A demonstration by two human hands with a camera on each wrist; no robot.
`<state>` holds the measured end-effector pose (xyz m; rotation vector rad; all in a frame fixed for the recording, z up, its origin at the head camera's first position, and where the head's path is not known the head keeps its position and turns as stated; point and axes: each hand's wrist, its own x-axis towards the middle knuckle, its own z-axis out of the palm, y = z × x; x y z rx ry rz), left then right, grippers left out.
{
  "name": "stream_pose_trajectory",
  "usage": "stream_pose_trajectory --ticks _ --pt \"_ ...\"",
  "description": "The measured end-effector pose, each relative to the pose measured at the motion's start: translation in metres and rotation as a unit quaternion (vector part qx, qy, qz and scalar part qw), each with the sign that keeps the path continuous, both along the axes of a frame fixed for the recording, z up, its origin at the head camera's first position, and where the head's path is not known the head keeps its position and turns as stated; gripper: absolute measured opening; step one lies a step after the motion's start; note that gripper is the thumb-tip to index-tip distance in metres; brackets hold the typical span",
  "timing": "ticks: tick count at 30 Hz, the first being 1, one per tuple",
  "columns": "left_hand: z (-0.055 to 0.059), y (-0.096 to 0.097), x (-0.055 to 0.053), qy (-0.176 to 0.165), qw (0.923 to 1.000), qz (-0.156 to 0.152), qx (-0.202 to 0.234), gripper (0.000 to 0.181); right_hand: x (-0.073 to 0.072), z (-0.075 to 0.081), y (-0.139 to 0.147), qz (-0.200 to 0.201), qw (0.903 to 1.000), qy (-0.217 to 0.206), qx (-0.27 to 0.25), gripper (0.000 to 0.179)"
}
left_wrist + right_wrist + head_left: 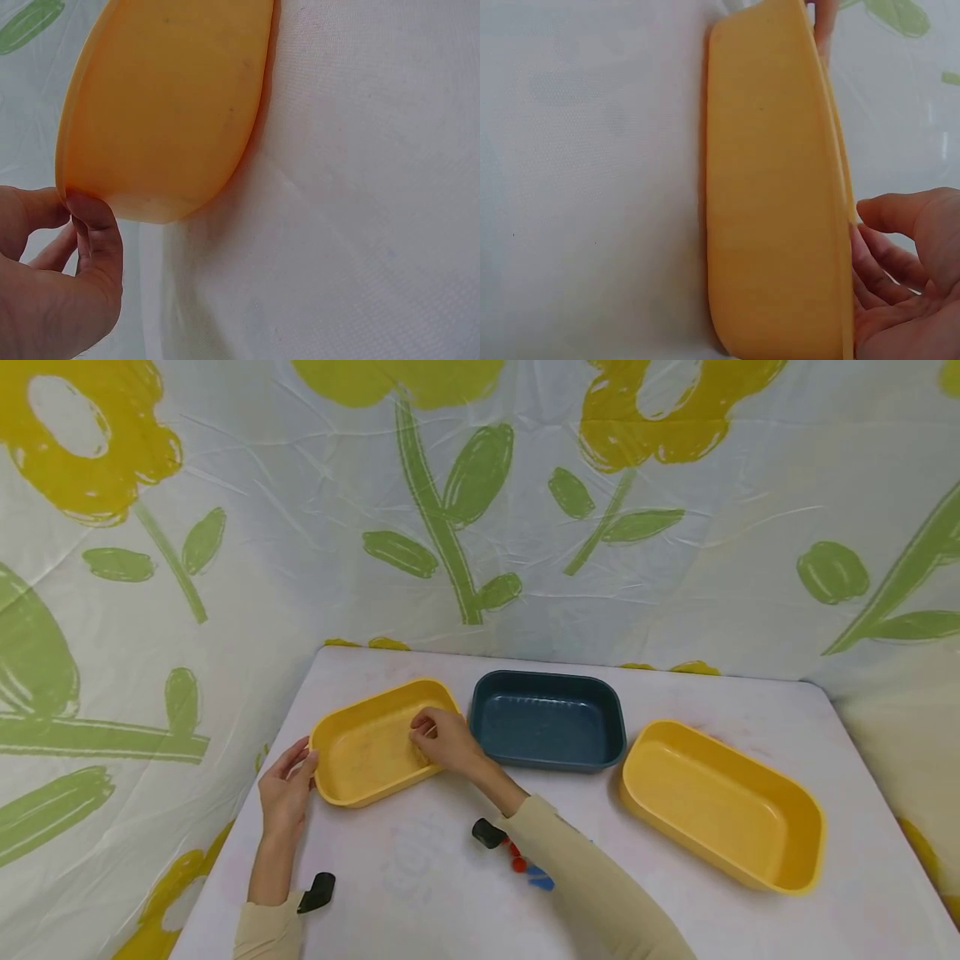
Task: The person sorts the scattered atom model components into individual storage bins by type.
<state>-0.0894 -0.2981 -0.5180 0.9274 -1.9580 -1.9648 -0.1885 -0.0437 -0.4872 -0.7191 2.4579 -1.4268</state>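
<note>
left of the white worktop (405, 893): yellow, round-cornered, oblong plastic tub (360, 764), set at a slant, its right end farther back than its left. two bare hands at work on it.

left hand (285, 793) at the tub's left end, thumb and fingers pinching the rim; the left wrist view shows the grip close up. right hand (447, 741) reaches across the near long side toward the right end, fingers curled above the interior. the right wrist view shows thumb and fingers close by the rim; cannot tell whether they grip it or hold anything.

just beside the tub's right end, a dark blue, round-cornered, oblong plastic basin (547, 731). to the right of that, a second yellow oblong container (720, 810), slanting the other way, its right end nearer the person.

small red piece (518, 863) and flat blue piece (541, 878) on the near side of the basin, partly hidden by the beige right sleeve (600, 885); shapes unclear. behind the worktop, pale cloth (300, 527) printed with yellow flowers and green leaves.
</note>
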Motion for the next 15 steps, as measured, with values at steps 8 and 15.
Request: stream_pose_trajectory --ticks 8,15 --pt "-0.001 -0.001 0.001 -0.005 1.0 -0.003 0.002 0.046 0.007 0.005 0.018 -0.022 0.9994 -0.006 -0.025 0.01" --pt "0.001 0.0 0.0 -0.008 1.0 0.0 -0.003 0.044 0.012 0.009 0.031 -0.032 0.9979 -0.016 -0.054 0.011"
